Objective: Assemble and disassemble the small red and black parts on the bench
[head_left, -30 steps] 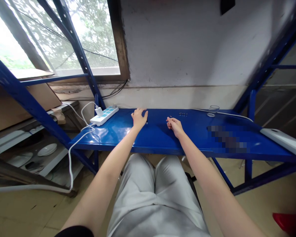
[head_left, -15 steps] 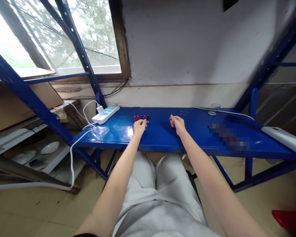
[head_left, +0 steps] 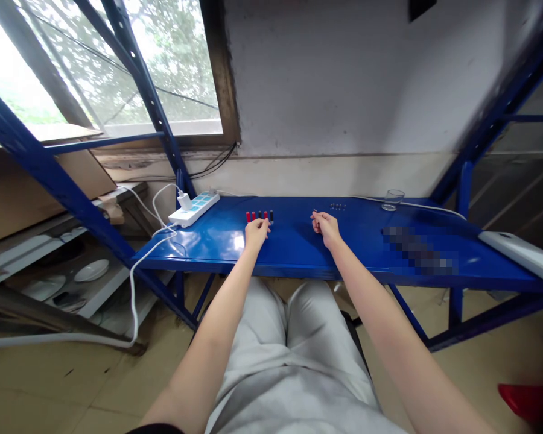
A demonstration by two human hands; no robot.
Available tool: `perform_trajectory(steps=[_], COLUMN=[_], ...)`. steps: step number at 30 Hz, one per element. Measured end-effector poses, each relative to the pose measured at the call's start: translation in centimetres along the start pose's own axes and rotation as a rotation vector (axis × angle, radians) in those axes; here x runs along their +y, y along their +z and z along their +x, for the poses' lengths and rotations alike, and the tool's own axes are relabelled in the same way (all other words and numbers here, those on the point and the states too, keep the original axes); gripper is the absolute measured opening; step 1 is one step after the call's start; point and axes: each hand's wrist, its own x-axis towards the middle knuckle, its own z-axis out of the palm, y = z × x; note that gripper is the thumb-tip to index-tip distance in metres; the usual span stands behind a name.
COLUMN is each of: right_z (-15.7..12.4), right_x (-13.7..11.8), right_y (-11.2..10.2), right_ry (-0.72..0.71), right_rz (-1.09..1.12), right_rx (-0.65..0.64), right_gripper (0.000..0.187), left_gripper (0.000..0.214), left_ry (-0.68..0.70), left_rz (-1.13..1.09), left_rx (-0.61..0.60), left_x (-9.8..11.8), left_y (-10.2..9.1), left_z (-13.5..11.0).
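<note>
My left hand [head_left: 256,232] rests low over the blue table with its fingers curled closed, just in front of a row of small upright red and black cylinders. Its fingertips hide whatever may be between them. One red cylinder [head_left: 248,216] stands at the row's left end and a black cylinder [head_left: 271,214] at its right end. To the right, my right hand [head_left: 326,228] is closed in a pinch, thumb against forefinger; a tiny dark tip shows there, too small to name. Beyond that hand lie several tiny metallic pieces [head_left: 337,207] in short rows.
On the blue table [head_left: 294,253] a white power strip [head_left: 194,208] with a plug sits at the left. A clear glass [head_left: 393,199] stands at the back right, near a blurred-out dark object [head_left: 419,250]. A white device [head_left: 522,254] lies at the right end.
</note>
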Motion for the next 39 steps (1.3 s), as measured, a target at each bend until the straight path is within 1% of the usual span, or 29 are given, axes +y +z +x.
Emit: perform_trajectory(steps=[8,22,27,29,32,34,37,39], right_z=[0.1,0.1,-0.2,-0.4,-0.8,-0.8,-0.4,0.1], right_x=[0.1,0.1,-0.2,-0.3,-0.4,-0.4,-0.4,-0.2], right_y=[0.0,0.0,0.1,0.3,1.1,1.9,3.7,5.0], right_ry=[-0.002,0.006,-0.008,-0.071,-0.257,-0.361,-0.402,-0.363], right_rz=[-0.007,0.006,-0.012,-0.069,-0.265,-0.399,-0.514,-0.583], right_rx=[-0.006,-0.001,-0.010,-0.025,-0.054,-0.103,-0.206,-0.249], right_gripper=[0.025,0.024,0.027,0.029,0.026,0.025,0.035,0.041], left_gripper=[0.032,0.033,0.032,0.032,0.031,0.031,0.030,0.031], left_ry=[0.008,0.009,0.018,0.017,0.017,0.011,-0.003,-0.012], left_rz=[0.005,0.001,0.012,0.013,0.015,0.020,0.018,0.007], left_rx=[-0.006,-0.005,0.008,0.014,0.023,0.044,0.096,0.123], left_x=[-0.3,-0.1,-0.1,0.0,0.2,0.3,0.3,0.2], left_y=[0.0,0.0,0.0,-0.1,-0.2,-0.3,-0.3,-0.3], left_z=[0.1,0.0,0.0,0.0,0.0,0.0,0.1,0.1])
